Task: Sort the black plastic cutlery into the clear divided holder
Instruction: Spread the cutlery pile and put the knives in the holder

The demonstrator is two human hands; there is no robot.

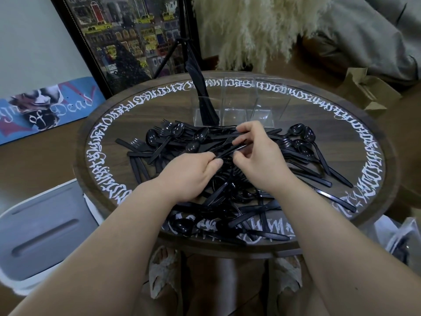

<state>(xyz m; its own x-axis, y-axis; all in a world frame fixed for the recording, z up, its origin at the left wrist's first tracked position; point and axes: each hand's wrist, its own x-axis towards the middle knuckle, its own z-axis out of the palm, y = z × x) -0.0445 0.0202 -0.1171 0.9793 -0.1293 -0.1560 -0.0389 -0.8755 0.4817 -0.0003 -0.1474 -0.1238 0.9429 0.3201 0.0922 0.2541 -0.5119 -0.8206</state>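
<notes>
A heap of black plastic cutlery, with spoons, forks and knives mixed, covers the middle of the round table. Behind it stands the clear divided holder; its left compartment holds several black knives standing upright, and the other compartments look bare. My left hand pinches the near end of a black knife over the heap. My right hand grips a few black pieces, its fingers curled round them just in front of the holder.
The table has a white lettered ring round its rim. A grey lidded bin stands at the lower left. A framed picture and tripod legs are behind the table, and cardboard lies at the right.
</notes>
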